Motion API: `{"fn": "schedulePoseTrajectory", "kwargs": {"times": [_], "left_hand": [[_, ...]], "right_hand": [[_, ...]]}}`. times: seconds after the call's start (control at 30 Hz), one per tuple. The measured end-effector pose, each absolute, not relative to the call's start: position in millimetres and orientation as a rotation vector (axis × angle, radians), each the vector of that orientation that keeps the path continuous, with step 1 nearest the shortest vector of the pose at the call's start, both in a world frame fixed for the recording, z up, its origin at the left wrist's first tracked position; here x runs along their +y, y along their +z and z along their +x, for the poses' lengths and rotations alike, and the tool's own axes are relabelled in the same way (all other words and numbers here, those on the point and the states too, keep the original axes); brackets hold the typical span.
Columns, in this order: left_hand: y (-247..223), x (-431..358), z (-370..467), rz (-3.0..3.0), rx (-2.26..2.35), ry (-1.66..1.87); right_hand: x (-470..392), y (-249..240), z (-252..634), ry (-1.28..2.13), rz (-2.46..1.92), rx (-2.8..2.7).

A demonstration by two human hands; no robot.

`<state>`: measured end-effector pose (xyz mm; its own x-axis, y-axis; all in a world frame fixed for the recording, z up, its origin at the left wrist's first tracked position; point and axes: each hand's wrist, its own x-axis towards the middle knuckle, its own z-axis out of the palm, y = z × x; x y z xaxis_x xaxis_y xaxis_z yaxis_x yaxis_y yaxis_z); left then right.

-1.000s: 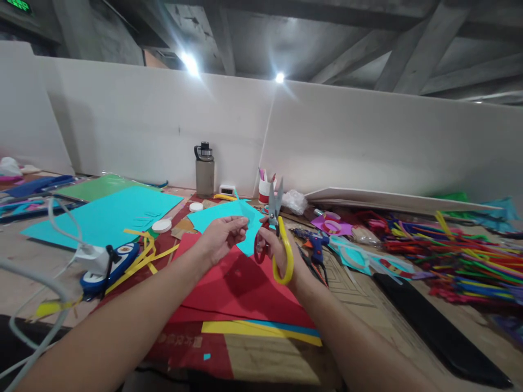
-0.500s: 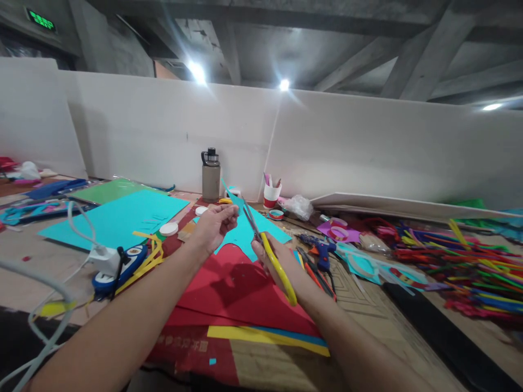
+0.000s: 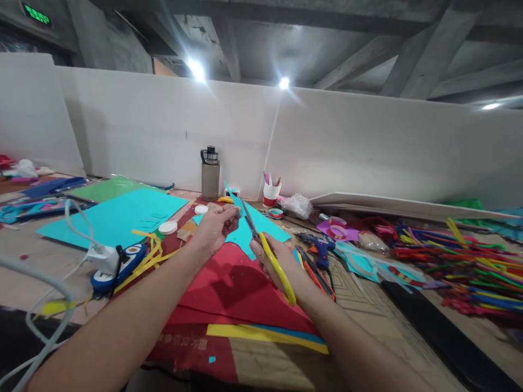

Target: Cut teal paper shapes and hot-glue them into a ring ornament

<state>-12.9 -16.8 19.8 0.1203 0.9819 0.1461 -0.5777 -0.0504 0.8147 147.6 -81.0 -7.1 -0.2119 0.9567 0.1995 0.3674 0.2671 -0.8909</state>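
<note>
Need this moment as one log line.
left hand: pinching turquoise paper | right hand: holding yellow-handled scissors | red sheet: below hands | bottle: upright at back

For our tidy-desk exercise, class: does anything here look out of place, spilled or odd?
Slightly: yellow strips lie tangled beside the blue power strip, untidy so close to a white plug. A tiny turquoise scrap also lies alone at the near edge, apart from the turquoise paper. Nothing looks spilled.

Streaky glare from ceiling lights [image 3: 284,83], dim ceiling [image 3: 351,43], shadowed red paper [image 3: 253,302]
</note>
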Motion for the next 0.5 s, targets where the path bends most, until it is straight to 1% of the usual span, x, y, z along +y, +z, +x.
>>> {"fn": "schedulePoseTrajectory", "kwargs": {"times": [0.5], "left_hand": [[18.7,-17.2,-11.0,0.864,0.592,1.401]], "right_hand": [[-78.3,-12.2,145.1,0.925,-1.198,-1.703]]}}
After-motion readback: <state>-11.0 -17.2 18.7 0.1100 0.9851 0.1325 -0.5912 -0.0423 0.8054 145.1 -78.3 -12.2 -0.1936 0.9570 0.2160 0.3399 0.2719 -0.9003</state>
